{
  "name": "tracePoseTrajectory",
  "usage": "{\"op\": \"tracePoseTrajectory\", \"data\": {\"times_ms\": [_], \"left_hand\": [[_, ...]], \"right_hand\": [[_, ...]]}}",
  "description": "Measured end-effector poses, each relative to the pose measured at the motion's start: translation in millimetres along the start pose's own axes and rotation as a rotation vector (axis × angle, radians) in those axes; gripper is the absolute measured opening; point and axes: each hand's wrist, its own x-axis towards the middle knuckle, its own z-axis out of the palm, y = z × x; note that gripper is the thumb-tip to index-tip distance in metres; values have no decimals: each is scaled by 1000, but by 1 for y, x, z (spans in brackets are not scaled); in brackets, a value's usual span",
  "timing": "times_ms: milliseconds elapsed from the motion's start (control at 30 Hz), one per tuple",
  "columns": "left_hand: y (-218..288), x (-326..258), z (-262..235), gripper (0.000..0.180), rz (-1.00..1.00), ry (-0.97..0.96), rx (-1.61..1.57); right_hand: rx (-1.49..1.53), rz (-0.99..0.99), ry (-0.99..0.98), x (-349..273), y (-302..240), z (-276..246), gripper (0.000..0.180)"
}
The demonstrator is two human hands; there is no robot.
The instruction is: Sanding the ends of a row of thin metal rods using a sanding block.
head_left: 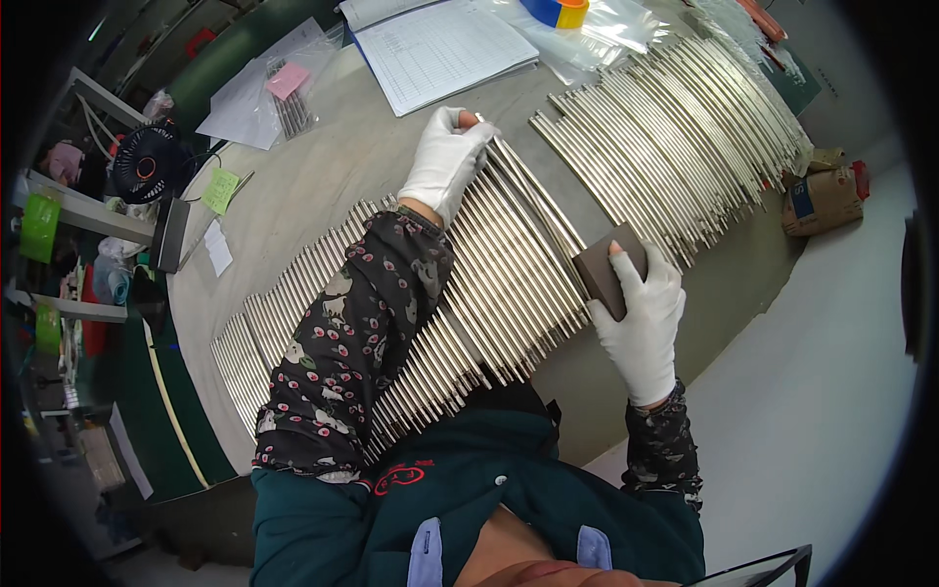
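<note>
My left hand [448,161], in a white glove with bare fingertips, pinches the far end of a thin metal rod [536,194]. That rod slants toward my right hand [646,318], gloved the same way. The right hand grips a dark brown rectangular block [613,269], with the thumb and fingers on its sides. The block is at the rod's near end; whether it presses on the rod is hard to see. Beneath my left forearm lies a wide row of similar metal rods [489,264], side by side. A second row of rods [675,137] lies to the right.
Beyond the rods are an open sheet of printed forms [440,54], clear plastic bags [597,44] and a blue-and-yellow tape roll [558,12]. A bag of rods with a pink note [288,81] lies far left. A black fan [147,164] stands left; a brown package [827,199] sits right.
</note>
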Motion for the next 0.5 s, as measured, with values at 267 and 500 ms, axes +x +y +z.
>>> {"op": "tracePoseTrajectory", "data": {"times_ms": [267, 500], "left_hand": [[-1, -23, 4, 14, -122, -216, -517], [-7, -21, 5, 10, -101, -203, -514]], "right_hand": [[-48, -79, 42, 5, -4, -8, 64], [90, -148, 149, 38, -36, 0, 61]]}}
